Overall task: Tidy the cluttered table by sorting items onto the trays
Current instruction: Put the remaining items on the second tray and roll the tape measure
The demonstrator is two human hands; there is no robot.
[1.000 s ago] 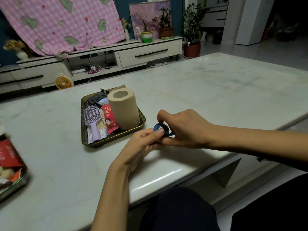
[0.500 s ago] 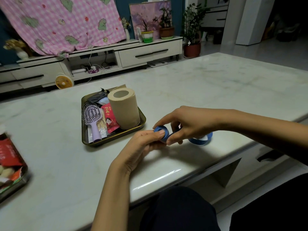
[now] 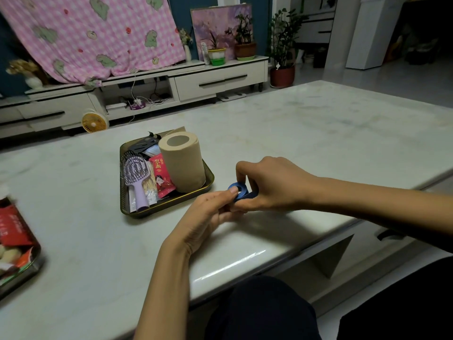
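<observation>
Roll (image 3: 238,190) partly hidden by left hand (image 3: 208,213), right hand (image 3: 272,185).

A home living room: well beyond the left hand (image 3: 208,212) and right hand (image 3: 274,185), past the pale marble table (image 3: 318,133), a low white media cabinet (image 3: 215,79) with drawers runs along the wall. A pink checked blanket (image 3: 98,33) hangs far left of the hands. Potted plants (image 3: 245,42) and a propped painting (image 3: 215,23) stand on the cabinet straight ahead, a small orange fan (image 3: 95,122) sits on the floor below, and a tall floor plant (image 3: 282,45) stands beyond the right hand
</observation>
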